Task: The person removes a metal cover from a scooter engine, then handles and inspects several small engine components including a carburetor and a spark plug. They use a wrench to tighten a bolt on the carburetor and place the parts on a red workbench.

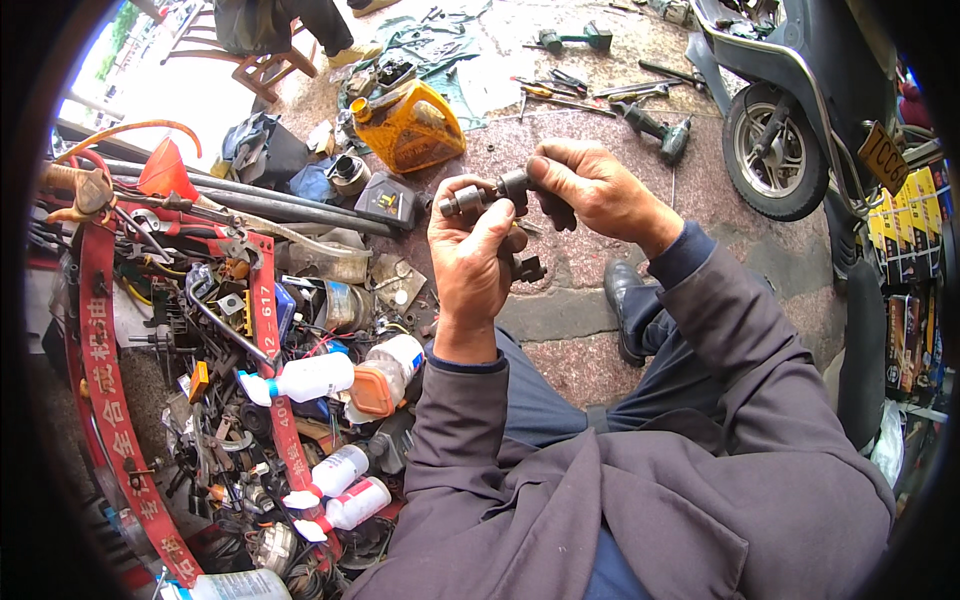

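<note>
My left hand is raised in front of me, its fingers curled around a dark, stepped cylindrical metal part that looks like a socket. The thicker end of that metal lies against the fingertips of my right hand, whose thumb and fingers are pinched together there. Below the left fingers another small dark metal piece sticks out. Dark shapes show under my right fingers, but I cannot tell them apart.
A cluttered bench with a red frame holds tools, parts and white spray bottles on the left. Ahead stand a yellow jug and a power drill. A scooter wheel is at the right; a person's leg shows far left.
</note>
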`<control>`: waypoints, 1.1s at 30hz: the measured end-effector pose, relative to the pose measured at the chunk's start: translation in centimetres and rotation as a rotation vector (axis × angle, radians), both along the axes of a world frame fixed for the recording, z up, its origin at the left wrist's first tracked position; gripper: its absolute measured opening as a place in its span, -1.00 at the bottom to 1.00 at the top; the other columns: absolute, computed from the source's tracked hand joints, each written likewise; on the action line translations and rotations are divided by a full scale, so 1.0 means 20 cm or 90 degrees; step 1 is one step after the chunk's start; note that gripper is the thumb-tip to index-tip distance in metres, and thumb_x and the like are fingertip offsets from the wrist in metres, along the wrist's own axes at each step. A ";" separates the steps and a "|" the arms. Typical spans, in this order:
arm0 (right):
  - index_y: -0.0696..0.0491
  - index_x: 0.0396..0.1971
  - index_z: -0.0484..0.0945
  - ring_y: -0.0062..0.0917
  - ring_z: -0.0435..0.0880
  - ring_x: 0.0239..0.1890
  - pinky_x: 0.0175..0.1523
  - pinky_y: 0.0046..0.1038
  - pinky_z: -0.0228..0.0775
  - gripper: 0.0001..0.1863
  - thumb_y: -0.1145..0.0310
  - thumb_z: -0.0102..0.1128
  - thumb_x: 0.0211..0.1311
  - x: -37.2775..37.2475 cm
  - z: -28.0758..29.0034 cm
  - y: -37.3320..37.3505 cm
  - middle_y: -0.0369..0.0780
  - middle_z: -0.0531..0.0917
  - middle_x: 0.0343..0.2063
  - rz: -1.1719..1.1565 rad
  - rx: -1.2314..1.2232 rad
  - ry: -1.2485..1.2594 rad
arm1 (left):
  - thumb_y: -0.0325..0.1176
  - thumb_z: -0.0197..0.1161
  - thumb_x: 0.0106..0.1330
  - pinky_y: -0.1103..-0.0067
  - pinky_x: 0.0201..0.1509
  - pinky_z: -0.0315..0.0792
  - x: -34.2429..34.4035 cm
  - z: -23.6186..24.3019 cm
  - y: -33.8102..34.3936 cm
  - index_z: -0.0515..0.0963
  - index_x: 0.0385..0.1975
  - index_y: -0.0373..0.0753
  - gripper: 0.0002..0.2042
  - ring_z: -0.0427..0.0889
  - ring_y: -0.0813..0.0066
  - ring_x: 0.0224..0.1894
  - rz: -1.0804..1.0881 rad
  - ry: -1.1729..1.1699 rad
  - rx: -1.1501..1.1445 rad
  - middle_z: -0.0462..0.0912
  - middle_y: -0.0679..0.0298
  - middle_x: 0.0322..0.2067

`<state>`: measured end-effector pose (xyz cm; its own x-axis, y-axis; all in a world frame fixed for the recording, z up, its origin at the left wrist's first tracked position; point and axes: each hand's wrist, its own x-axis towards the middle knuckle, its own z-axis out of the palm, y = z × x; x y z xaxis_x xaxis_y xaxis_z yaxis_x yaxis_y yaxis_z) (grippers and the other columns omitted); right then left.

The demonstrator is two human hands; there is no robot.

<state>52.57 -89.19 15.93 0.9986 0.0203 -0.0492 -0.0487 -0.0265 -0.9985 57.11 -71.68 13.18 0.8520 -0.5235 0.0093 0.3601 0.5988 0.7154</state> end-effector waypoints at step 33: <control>0.09 -0.43 0.47 -0.78 0.33 -0.65 -0.56 -0.65 0.16 -0.64 0.17 -0.06 0.52 0.00 -0.06 0.07 -0.42 0.38 -0.71 -0.068 -0.195 -0.181 | -0.59 0.21 0.23 0.68 -0.48 0.53 -0.01 -0.06 0.02 0.48 -0.15 -0.11 -0.76 0.55 0.69 -0.42 -0.007 0.037 0.031 0.57 0.39 -0.36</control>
<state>52.50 -87.89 14.63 0.9692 -0.0560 0.2398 0.2082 -0.3342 -0.9192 56.95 -71.34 11.88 0.8446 -0.5314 -0.0655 0.4078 0.5592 0.7218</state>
